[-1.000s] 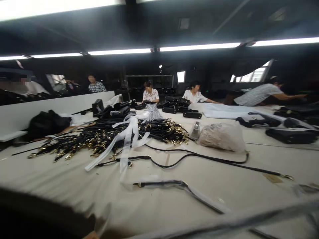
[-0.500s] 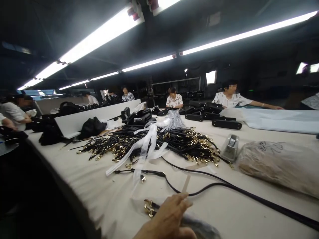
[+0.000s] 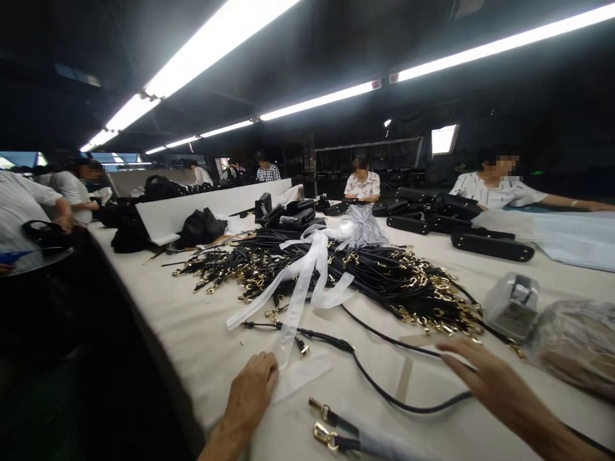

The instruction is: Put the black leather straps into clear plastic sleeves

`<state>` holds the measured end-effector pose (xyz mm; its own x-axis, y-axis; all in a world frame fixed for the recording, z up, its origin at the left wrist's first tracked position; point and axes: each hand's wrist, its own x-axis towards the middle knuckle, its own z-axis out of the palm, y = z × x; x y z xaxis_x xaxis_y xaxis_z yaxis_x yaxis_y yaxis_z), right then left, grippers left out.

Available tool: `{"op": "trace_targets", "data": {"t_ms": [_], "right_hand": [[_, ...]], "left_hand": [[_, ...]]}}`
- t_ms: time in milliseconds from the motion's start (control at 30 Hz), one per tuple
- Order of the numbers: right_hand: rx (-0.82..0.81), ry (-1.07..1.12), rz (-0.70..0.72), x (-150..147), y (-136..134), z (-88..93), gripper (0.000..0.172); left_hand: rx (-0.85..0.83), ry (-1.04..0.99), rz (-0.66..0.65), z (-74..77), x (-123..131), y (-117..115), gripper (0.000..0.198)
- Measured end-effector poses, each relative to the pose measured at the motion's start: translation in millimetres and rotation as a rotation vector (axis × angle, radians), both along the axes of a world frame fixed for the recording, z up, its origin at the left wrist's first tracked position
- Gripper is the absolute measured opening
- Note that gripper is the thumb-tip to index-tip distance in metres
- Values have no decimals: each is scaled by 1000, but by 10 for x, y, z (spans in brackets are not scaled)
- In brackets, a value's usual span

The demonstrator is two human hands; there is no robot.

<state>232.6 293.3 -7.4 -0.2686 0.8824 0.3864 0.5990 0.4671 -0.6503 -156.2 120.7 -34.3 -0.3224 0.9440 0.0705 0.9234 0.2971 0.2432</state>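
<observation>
My left hand [image 3: 251, 394] rests on the table with its fingers curled together at the lower end of a translucent plastic strip [image 3: 302, 298]. Stretched out above the long black strap [image 3: 384, 392] is my right hand [image 3: 497, 387], its thumb apart from the fingers and nothing visible in its grasp. Between the hands, at the near edge, lie black strap ends with gold clasps [image 3: 325, 436], partly wrapped in clear plastic. Beyond them spreads a large pile of black straps [image 3: 384, 282] with gold hooks. The lower parts of the near straps are cut off by the frame.
A clear plastic box [image 3: 512, 307] and a plastic-wrapped bundle [image 3: 576, 346] stand at the right. Black bags [image 3: 492, 245] lie farther back. A white panel [image 3: 202, 206] runs along the far left. Several co-workers sit or stand around, one [image 3: 362, 182] across the table.
The view has swung left. My left hand has moved away from the gold-clasped straps to the plastic strip. My right hand has come into view at the right.
</observation>
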Motion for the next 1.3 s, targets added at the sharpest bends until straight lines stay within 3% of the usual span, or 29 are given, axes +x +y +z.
{"op": "trace_targets", "data": {"t_ms": [100, 167, 233, 333, 433, 500, 667, 800, 933, 1000, 1133, 1167, 1300], "right_hand": [[-43, -317, 317, -1001, -93, 17, 29], [-71, -389, 410, -1710, -135, 32, 28], [-99, -435, 450, -2278, -133, 12, 28], [-154, -508, 451, -2764, -71, -96, 25], [-205, -567, 414, -2928, 1, -216, 22], [-239, -580, 384, -2941, 40, -253, 22], [-360, -525, 302, -2758, 129, -183, 23], [-526, -381, 204, -2403, 195, -49, 28], [-698, -168, 144, -1930, 175, 112, 33], [-756, -52, 146, -1693, 114, 188, 38], [-791, 178, 181, -1343, -69, 300, 50], [-788, 232, 193, -1291, -117, 319, 52], [-793, 377, 253, -1193, -279, 351, 54]], "left_hand": [[88, 28, 22, -47, -186, -90, 24], [243, 82, -21, -53, -285, -151, 29], [362, 108, -166, -51, -314, -182, 29], [279, 51, -474, -74, -241, -121, 29], [84, 3, -598, -158, -134, 35, 25], [40, 84, -638, -227, -57, 128, 13], [6, 342, -763, -283, 254, 203, 25], [-59, 149, -681, -177, 375, 269, 28], [10, 7, -603, 5, 167, 333, 27], [74, -229, -518, 109, 19, 299, 22], [179, -1180, -277, 301, -284, -20, 7], [193, -1322, -193, 331, -374, -160, 10], [273, -1432, 189, 345, -798, -821, 44]]}}
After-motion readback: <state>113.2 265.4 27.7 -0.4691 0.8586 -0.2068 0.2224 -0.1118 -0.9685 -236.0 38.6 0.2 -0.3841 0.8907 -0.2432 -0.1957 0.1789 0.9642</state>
